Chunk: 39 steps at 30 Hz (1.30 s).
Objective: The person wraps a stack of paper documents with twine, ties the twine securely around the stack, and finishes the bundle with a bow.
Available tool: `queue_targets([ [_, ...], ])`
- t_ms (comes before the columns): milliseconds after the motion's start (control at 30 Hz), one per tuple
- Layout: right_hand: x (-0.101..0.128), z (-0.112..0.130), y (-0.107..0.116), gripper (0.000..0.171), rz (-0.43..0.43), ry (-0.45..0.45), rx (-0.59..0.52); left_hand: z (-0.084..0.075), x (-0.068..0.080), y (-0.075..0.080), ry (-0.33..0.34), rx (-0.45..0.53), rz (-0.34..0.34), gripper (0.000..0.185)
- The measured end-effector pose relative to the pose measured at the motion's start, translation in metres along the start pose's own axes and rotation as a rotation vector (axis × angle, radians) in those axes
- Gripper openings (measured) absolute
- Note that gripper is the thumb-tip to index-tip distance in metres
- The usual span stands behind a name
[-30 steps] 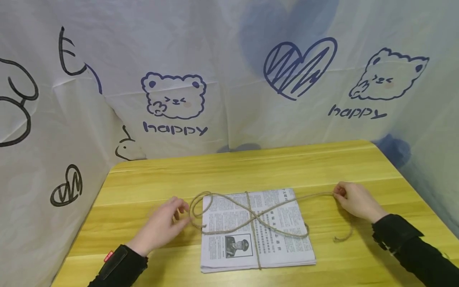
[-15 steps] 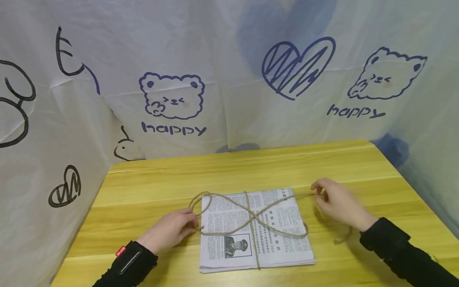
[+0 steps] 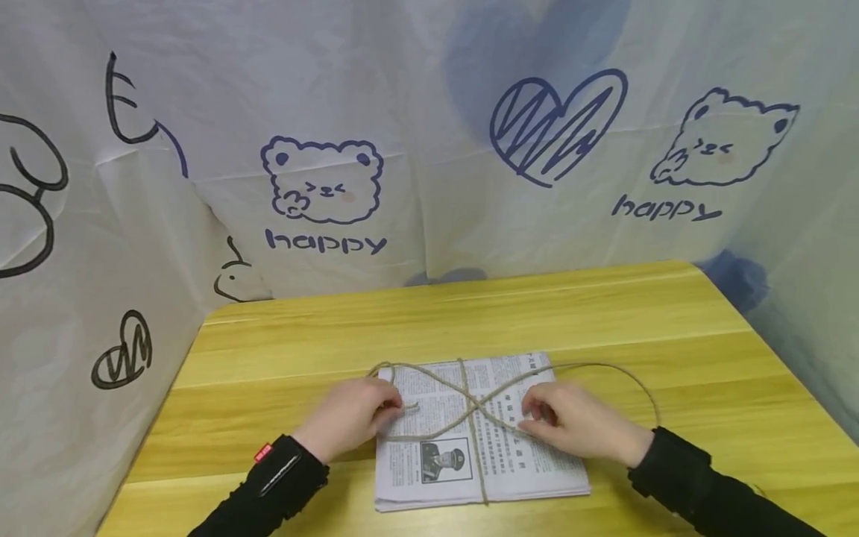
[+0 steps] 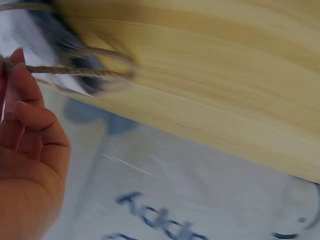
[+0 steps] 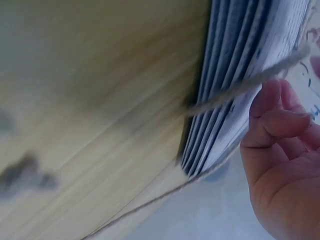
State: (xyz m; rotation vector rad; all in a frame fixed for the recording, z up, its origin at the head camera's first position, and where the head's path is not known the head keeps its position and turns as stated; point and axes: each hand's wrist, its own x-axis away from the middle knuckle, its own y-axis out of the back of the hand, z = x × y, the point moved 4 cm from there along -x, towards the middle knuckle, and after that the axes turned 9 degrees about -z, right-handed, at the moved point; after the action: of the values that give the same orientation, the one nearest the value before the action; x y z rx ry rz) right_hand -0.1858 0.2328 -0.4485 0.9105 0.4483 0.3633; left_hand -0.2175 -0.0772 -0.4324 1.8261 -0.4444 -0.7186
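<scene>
A folded stack of newspapers (image 3: pixel 530 477) lies on the table, wrapped lengthwise and crosswise by a thin jute rope (image 3: pixel 479 447), whose strands cross on top. At the stack's left edge, my left hand (image 3: pixel 352 419) pinches one end of the rope between thumb and fingers, the tip poking out over the paper; the left wrist view shows the pinched rope (image 4: pixel 55 70) trailing to a loop. My right hand (image 3: pixel 584 421) hovers over the stack's right side, fingers loosely bent and nothing between them, with the rope (image 5: pixel 230 95) passing right by the fingertips in the right wrist view.
The yellow wood-grain table (image 3: pixel 322 321) extends around the stack. A long free length of rope (image 3: pixel 624 369) curves off the stack's right side toward the right wrist. White cloth (image 3: pixel 436 149) with blue and black drawings hangs behind and beside the table.
My right hand has let go of the far-right rope length and moved left over the stack. My left hand has taken the rope end and carried it rightward onto the newspapers' edge.
</scene>
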Motion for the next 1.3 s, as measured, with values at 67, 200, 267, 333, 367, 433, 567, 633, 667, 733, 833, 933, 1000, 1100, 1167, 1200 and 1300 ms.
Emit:
queue_targets([
  [67,-0.002,0.004,-0.004,0.015,0.013,0.007,0.014,-0.010,-0.008,-0.005,-0.037,0.000,0.014,0.006],
  [200,-0.005,0.011,-0.011,0.011,0.043,0.001,0.019,-0.024,-0.021,-0.014,-0.057,0.005,0.049,0.007],
  [267,-0.005,0.012,-0.012,0.007,0.055,-0.010,0.001,-0.030,-0.027,-0.017,-0.059,0.015,0.067,0.008],
  [333,-0.005,0.013,-0.013,0.009,0.057,-0.016,-0.029,-0.034,-0.031,-0.019,-0.065,0.021,0.077,0.008],
  [367,-0.005,0.013,-0.013,0.010,0.058,-0.016,-0.044,-0.036,-0.032,-0.019,-0.067,0.022,0.079,0.008],
  [433,-0.005,0.013,-0.013,0.012,0.058,-0.012,-0.073,-0.039,-0.035,-0.019,-0.075,0.021,0.083,0.007],
  [567,-0.005,0.014,-0.014,0.010,0.077,-0.008,-0.124,-0.045,-0.041,-0.020,-0.086,0.007,0.098,0.006],
  [633,-0.006,0.015,-0.015,0.009,0.091,-0.016,-0.145,-0.049,-0.044,-0.020,-0.096,0.007,0.109,0.007],
  [667,-0.006,0.015,-0.015,0.009,0.096,-0.021,-0.155,-0.050,-0.046,-0.021,-0.100,0.007,0.114,0.008],
  [733,-0.006,0.015,-0.015,0.009,0.103,-0.029,-0.171,-0.054,-0.049,-0.021,-0.099,0.018,0.127,0.009],
  [833,-0.006,0.015,-0.014,0.009,0.112,-0.036,-0.185,-0.057,-0.052,-0.023,-0.079,0.044,0.157,0.010],
  [933,-0.006,0.015,-0.013,0.009,0.117,-0.032,-0.192,-0.058,-0.054,-0.026,-0.051,0.076,0.174,0.011],
  [1000,-0.006,0.014,-0.013,0.009,0.119,-0.031,-0.197,-0.058,-0.055,-0.028,-0.043,0.085,0.167,0.011],
  [1100,-0.006,0.014,-0.013,0.008,0.122,-0.030,-0.205,-0.059,-0.055,-0.031,-0.043,0.099,0.149,0.016],
  [1167,-0.006,0.013,-0.014,0.008,0.123,-0.032,-0.207,-0.060,-0.056,-0.033,-0.045,0.107,0.141,0.018],
  [1200,-0.006,0.013,-0.014,0.008,0.123,-0.033,-0.206,-0.061,-0.056,-0.035,-0.044,0.123,0.140,0.018],
  [1300,-0.006,0.013,-0.014,0.008,0.122,-0.032,-0.199,-0.060,-0.056,-0.037,-0.036,0.183,0.143,0.013],
])
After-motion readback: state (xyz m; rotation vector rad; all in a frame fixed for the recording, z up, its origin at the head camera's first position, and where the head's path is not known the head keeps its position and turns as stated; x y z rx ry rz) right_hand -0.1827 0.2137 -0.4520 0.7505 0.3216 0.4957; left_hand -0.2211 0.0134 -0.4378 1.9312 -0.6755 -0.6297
